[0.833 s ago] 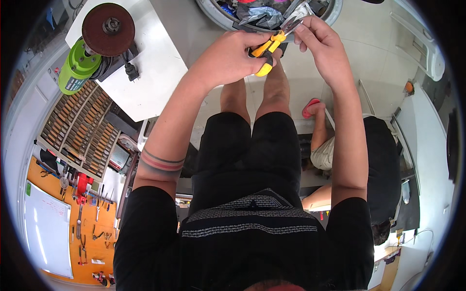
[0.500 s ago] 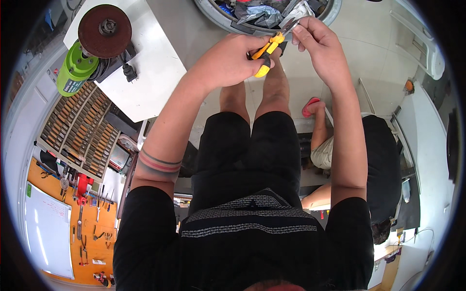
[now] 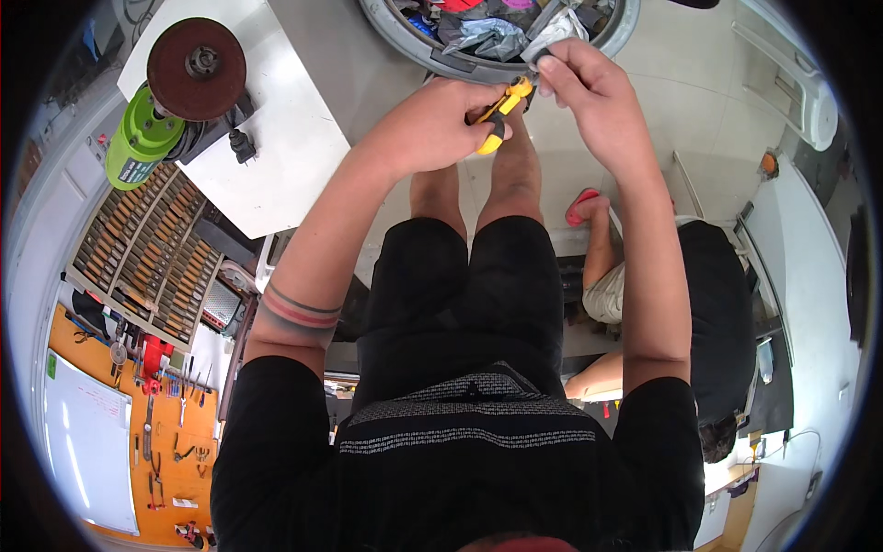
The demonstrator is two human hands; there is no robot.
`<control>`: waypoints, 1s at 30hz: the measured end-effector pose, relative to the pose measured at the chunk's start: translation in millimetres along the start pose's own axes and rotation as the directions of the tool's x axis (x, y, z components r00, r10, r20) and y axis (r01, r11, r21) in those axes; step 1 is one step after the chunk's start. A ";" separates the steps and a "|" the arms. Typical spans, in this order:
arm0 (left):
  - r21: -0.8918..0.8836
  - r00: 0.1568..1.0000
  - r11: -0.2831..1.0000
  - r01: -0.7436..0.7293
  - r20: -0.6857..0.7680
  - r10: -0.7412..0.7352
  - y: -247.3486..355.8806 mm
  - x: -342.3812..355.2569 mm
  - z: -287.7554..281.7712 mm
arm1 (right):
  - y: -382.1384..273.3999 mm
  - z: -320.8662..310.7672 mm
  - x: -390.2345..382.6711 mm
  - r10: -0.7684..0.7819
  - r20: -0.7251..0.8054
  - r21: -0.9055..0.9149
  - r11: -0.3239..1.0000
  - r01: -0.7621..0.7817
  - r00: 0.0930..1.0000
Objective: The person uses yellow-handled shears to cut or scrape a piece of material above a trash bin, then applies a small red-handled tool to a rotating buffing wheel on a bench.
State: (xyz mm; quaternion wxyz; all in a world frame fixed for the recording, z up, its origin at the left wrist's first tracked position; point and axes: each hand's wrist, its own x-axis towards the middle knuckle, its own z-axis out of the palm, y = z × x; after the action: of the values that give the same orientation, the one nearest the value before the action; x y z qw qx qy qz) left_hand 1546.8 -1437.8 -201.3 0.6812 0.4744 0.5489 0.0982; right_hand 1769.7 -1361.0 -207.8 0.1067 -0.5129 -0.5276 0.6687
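Nearest the camera is the person's black T-shirt, with both bare arms stretched forward beyond it. The left hand is curled around the handles of yellow-and-black pliers. The right hand has thumb and forefinger pinched on a small grey piece, too small to identify. The pliers lie between the hands, their long axis slanting away and rightward from the left palm, so the nose end points toward the right fingertips; whether the tips touch the grey piece I cannot tell.

Just beyond the hands in view is a round grey bin filled with crumpled bags. Off to the left, a green angle grinder with a brown disc stands on a white tabletop.
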 end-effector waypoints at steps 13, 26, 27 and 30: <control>-0.209 0.989 0.975 0.075 -0.106 -0.098 6.3 -8.8 -5.8 | -3.8 -12.1 5.2 -0.050 -0.002 0.036 0.998 0.050 0.999; -0.406 0.991 0.913 0.051 -0.094 -0.097 -11.4 -19.6 0.6 | 17.2 -23.9 2.2 0.090 0.130 0.086 0.991 -0.102 0.987; -0.428 0.993 0.902 0.055 -0.073 -0.096 -10.4 -20.1 1.0 | 17.2 -23.9 3.0 0.131 0.144 0.085 0.986 -0.144 0.981; -0.422 0.989 0.903 0.079 -0.082 -0.125 -4.7 -22.4 3.4 | 14.1 -22.8 2.1 0.224 0.207 0.156 0.954 -0.258 0.953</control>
State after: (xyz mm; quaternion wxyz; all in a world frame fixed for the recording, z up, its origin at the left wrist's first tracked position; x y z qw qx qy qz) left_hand 1539.4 -1456.8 -190.3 0.7407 0.2825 0.5749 0.2025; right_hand 1792.5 -1351.9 -218.6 0.0204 -0.4968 -0.4055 0.7670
